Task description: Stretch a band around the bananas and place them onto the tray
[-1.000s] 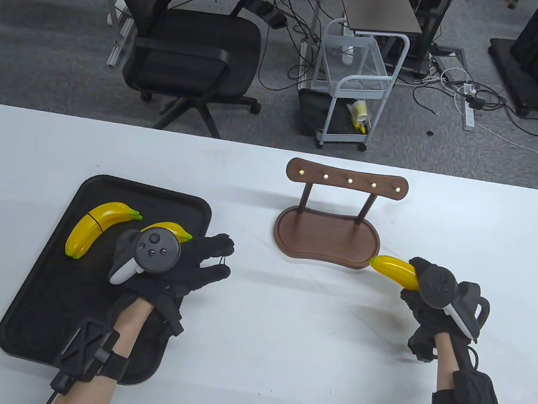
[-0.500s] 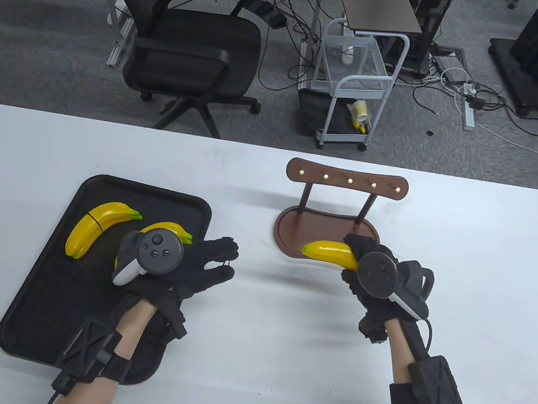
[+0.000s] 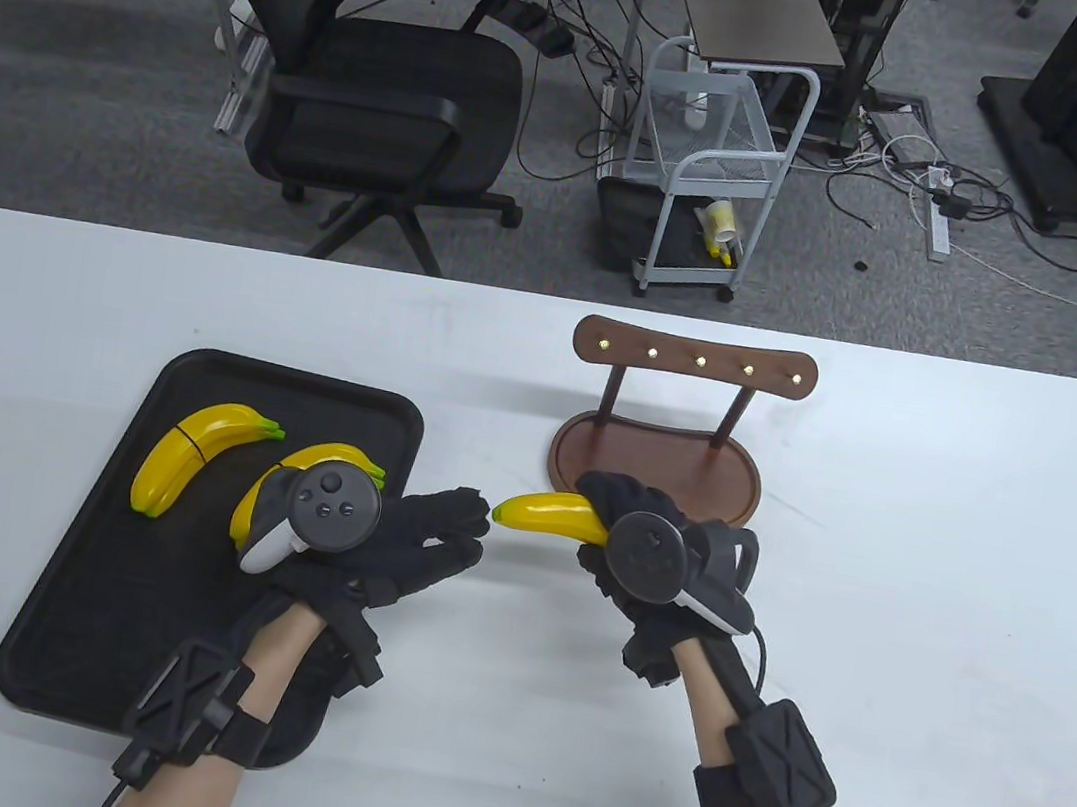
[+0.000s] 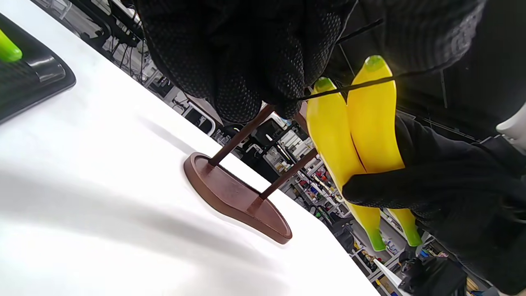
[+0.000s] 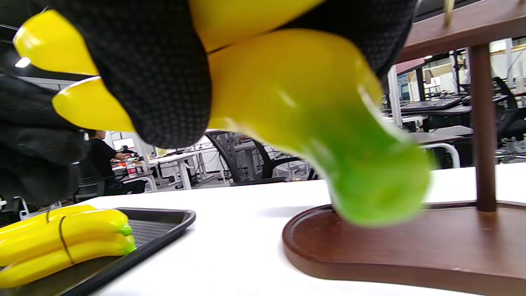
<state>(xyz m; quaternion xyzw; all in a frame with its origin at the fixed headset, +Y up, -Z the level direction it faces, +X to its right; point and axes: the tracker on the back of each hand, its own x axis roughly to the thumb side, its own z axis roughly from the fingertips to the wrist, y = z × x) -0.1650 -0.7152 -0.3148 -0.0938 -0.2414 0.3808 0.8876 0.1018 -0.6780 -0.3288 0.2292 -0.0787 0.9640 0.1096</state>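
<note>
Left hand (image 3: 396, 544) low over table, palm down, fingers (image 3: 456, 513) reaching right, tips pinching thin band (image 4: 353, 85) taut. Tracker on back, strap on forearm. Right hand (image 3: 638, 550) just beside, fingers curled round bananas (image 3: 547, 513), blunt ends pointing left toward left fingertips. Forearms entering from bottom edge, angled toward each other.

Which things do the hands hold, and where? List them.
Right hand: bananas, gripped near the stem end. Left hand: a thin black band, stretched between the fingertips.
</note>
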